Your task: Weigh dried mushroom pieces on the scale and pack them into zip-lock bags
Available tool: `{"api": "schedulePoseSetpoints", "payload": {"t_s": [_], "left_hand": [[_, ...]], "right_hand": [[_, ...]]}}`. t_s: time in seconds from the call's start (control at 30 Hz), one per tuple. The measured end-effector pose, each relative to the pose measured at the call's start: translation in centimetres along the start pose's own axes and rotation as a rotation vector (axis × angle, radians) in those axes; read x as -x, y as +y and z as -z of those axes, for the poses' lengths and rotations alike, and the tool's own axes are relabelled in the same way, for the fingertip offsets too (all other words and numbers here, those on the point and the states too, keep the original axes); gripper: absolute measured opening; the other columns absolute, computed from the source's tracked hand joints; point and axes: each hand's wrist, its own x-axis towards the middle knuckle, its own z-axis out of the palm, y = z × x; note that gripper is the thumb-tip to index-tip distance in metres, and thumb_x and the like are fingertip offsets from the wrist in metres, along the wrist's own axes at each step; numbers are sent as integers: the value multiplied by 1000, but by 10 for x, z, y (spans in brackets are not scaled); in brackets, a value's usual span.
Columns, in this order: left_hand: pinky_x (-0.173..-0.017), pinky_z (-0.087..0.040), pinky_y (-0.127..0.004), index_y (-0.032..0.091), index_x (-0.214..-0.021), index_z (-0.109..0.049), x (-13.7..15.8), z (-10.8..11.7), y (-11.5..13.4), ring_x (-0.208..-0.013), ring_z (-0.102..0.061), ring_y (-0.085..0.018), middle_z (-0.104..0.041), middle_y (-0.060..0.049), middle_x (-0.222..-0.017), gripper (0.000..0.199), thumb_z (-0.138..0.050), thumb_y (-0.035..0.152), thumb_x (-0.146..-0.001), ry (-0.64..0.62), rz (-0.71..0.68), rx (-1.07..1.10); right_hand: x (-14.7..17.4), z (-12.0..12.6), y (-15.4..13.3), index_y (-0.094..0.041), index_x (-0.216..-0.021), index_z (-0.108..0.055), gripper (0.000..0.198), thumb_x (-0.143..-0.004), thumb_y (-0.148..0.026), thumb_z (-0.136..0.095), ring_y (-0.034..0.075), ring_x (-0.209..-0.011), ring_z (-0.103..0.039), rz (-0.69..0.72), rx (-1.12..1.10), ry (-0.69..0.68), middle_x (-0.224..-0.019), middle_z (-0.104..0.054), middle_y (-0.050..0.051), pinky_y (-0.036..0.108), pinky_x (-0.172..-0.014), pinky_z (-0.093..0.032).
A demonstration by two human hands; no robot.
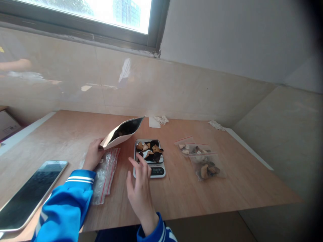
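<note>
My left hand (94,155) is closed on the lower left side of a pouch (120,138), which is tilted with its dark mouth gaping. What lies inside the pouch is too dark to make out. Just right of it, a small white kitchen scale (149,164) bears several dried brown and black pieces (153,150), which look like fungus or peel. My right hand (140,190) hovers in front of the scale, fingers spread and nothing held, partly covering its left side. Beneath my left hand lie clear zip bags (103,181) with red seal lines.
Filled zip bags (205,166) of dried pieces lie right of the scale. A large phone (31,193) is at the left. Crumpled white tissue (161,120) and another scrap (216,125) lie along the tiled wall (181,94). A box (8,124) stands beyond the left edge.
</note>
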Motion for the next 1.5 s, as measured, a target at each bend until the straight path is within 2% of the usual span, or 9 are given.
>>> {"api": "schedulePoseSetpoints", "payload": {"t_s": [0.13, 0.23, 0.37, 0.53, 0.67, 0.87, 1.0, 1.17, 1.5], "left_hand": [[-93, -43, -41, 16, -110, -62, 3, 2, 5, -104, -57, -28, -64, -13, -110, 38, -51, 29, -76, 35, -72, -51], [-93, -44, -41, 18, -112, -61, 3, 1, 8, -106, -56, -27, -63, -11, -113, 38, -50, 27, -77, 42, -82, -43], [-93, -43, -43, 17, -111, -60, 2, -1, 5, -106, -56, -27, -63, -12, -113, 38, -50, 31, -78, 34, -70, -39], [-94, -44, -45, 18, -110, -60, 0, -4, -2, -105, -57, -27, -64, -11, -110, 36, -50, 32, -78, 41, -76, -39], [-95, -44, -45, 17, -110, -61, 2, -3, 1, -106, -58, -27, -64, -12, -113, 37, -50, 31, -78, 48, -60, -28], [-88, -49, -40, 16, -110, -62, 5, 0, 10, -100, -63, -26, -69, -11, -109, 40, -51, 35, -77, 61, 109, 42], [-77, -50, -37, 15, -102, -62, 2, 2, 13, -86, -65, -26, -71, -10, -95, 45, -54, 51, -76, 35, 214, -13], [-68, -49, -35, 12, -100, -61, -1, 2, 14, -78, -65, -26, -70, -13, -90, 54, -50, 60, -78, 24, 239, -61], [-71, -51, -39, 15, -102, -56, 0, -2, 11, -80, -64, -28, -67, -11, -88, 55, -52, 64, -76, 81, 244, -41]], "right_hand": [[0, 4, -16, -22, -149, -22, 60, -93, -13, -40, 26, -144, -22, 37, 29, 12, -155, -24, 12, 49, -109, -40], [2, 1, -21, -19, -151, -16, 64, -93, -16, -42, 27, -145, -19, 52, 44, -16, -157, -21, 11, 50, -110, -39], [5, -5, -22, -13, -149, -23, 58, -94, -20, -42, 27, -144, -23, 61, 57, -81, -152, -33, 13, 51, -111, -39], [3, -3, -22, -13, -142, -37, 48, -95, -19, -39, 24, -142, -29, 64, 66, -157, -147, -42, 10, 51, -115, -33], [1, 0, -24, -14, -146, -31, 52, -95, -19, -38, 24, -144, -24, 71, 47, -158, -151, -35, 9, 51, -115, -32], [1, 6, -29, -20, -151, -19, 60, -94, -14, -38, 22, -146, -14, 64, -34, -105, -158, -20, 7, 48, -115, -34], [0, 8, -29, -20, -145, -33, 53, -93, -12, -39, 21, -142, -25, 74, -100, -131, -152, -32, 9, 44, -112, -38], [0, 7, -26, -23, -120, -59, 39, -90, -5, -42, 18, -120, -48, 37, -224, -166, -125, -55, 6, 37, -105, -43], [1, 2, -19, -22, -108, -64, 31, -90, -5, -45, 17, -100, -53, 8, -249, -333, -103, -63, 3, 32, -91, -47]]}}
